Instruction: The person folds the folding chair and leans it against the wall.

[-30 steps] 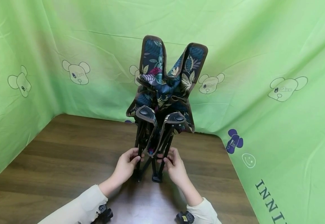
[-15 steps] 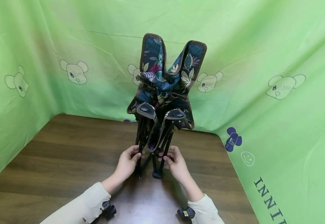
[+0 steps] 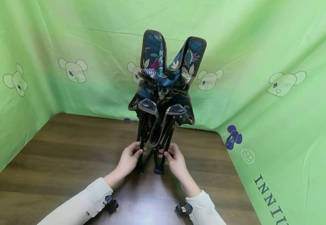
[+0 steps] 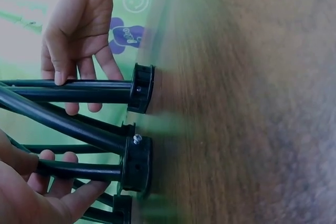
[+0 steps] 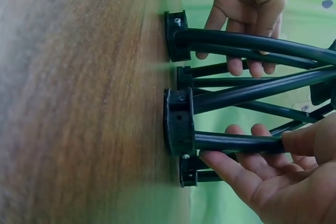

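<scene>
A folding chair with dark floral fabric (image 3: 165, 78) and black tube legs stands partly folded on the wooden table. My left hand (image 3: 128, 158) grips a front leg tube on the left, thumb in front and fingers behind. On the other side my right hand (image 3: 175, 160) pinches the right front leg tube the same way. In the left wrist view, the left hand (image 4: 42, 192) curls round a tube (image 4: 84, 170) just above its black foot (image 4: 137, 166). The right wrist view shows the right hand (image 5: 283, 182) holding a tube (image 5: 236, 142) close to the foot (image 5: 180, 124).
The wooden table (image 3: 67, 175) extends around the chair to both sides. Green cloth (image 3: 250, 47) with printed bear heads hangs behind and beside it. Black wrist cameras sit at both cream sleeves (image 3: 81, 200).
The chair, both hands and the table edge appear slightly higher in the head view, mostly with the camera's motion. Both hands keep their hold on the legs.
</scene>
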Demonstrator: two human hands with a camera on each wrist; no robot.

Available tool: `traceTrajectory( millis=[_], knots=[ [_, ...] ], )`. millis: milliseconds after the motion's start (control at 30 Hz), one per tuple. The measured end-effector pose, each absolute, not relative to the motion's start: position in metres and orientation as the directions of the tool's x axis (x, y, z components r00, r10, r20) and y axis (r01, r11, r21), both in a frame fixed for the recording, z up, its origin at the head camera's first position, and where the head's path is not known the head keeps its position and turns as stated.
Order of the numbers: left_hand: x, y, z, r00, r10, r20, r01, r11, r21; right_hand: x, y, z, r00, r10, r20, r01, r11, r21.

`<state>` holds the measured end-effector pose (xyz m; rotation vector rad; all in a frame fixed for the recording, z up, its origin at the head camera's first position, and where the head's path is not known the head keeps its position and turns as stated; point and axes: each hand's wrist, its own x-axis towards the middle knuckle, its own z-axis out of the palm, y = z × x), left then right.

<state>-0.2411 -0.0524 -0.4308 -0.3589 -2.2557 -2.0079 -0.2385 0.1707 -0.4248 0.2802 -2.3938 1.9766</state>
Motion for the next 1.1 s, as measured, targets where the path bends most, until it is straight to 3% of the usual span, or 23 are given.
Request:
traceTrajectory(
  millis=[333,1100],
  knots=[
    [-0.2468,-0.0525,-0.4300,-0.971,0.114,0.209,0.218,0.075,0.973,-0.2432,0.1725,-0.4215,-0.991,-0.071,0.110,-0.116,0.086,-0.990],
    [-0.2415,-0.0490,-0.4322,-0.973,0.074,0.217,0.224,0.101,0.969,-0.2365,0.1669,-0.4237,-0.991,-0.049,0.122,-0.126,0.096,-0.987]
  ],
)
